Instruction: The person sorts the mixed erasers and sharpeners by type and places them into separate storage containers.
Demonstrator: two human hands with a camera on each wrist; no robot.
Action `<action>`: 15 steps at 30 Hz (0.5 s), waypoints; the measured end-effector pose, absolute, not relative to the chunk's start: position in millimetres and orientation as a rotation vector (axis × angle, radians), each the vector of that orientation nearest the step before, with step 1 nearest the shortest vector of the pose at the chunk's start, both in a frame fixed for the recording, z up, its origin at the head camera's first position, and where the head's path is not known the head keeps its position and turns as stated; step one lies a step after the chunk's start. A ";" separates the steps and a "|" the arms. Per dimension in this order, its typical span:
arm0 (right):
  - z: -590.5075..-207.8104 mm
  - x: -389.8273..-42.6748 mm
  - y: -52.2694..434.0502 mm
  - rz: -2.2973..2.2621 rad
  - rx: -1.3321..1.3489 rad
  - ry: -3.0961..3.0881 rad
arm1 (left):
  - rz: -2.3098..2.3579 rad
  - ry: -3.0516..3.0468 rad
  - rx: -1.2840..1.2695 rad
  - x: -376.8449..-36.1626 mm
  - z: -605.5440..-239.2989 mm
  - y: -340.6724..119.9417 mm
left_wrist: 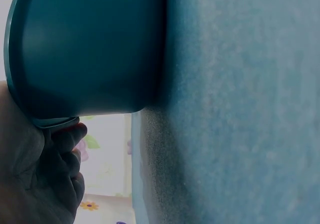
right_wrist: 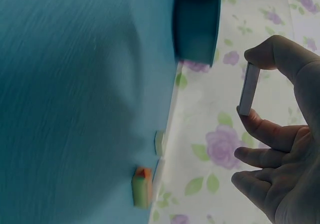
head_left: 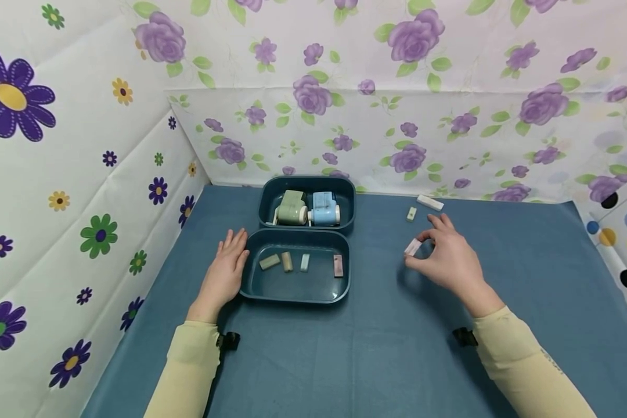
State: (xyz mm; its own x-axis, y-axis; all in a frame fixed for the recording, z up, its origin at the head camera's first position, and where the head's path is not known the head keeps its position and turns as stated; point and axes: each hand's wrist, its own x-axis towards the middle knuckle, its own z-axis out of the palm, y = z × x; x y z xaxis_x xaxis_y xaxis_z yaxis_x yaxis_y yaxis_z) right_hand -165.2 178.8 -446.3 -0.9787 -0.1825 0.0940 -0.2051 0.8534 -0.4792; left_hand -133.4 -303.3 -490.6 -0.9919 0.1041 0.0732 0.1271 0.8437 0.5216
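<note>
In the head view my right hand [head_left: 446, 258] pinches a small pale eraser [head_left: 413, 247] above the cloth, right of the trays. The right wrist view shows that eraser [right_wrist: 249, 90] held by its ends between thumb and index finger, the other fingers loosely bent. My left hand [head_left: 224, 270] rests against the left side of the near dark-teal tray [head_left: 295, 297], fingers extended. Inside that tray lie several small erasers: olive, tan, light blue [head_left: 305, 262] and pink [head_left: 338, 266]. In the left wrist view the tray wall [left_wrist: 90, 49] hides part of the left hand [left_wrist: 37, 169].
Behind stands another dark-teal tray [head_left: 351, 203] with a green crank pencil sharpener [head_left: 292, 208] and a blue one [head_left: 325, 209]. A small greenish eraser [head_left: 411, 214] and a longer white one [head_left: 431, 202] lie beyond my right hand. Flowered sheets [head_left: 313, 133] line the table's back and sides.
</note>
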 end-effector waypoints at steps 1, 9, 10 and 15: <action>-446.3 -165.0 175.9 0.783 0.321 -2.980 | -0.846 -2.976 -0.185 -133.2 -490.6 -303.5; -445.8 -162.5 149.0 0.824 0.382 -2.962 | -0.837 -2.974 -0.192 -133.7 -491.2 -304.0; -446.4 -162.1 145.4 0.830 0.397 -2.956 | -0.839 -2.973 -0.192 -133.8 -491.5 -304.1; -448.4 -159.4 127.5 0.843 0.471 -2.933 | -0.841 -2.974 -0.188 -134.0 -492.3 -304.8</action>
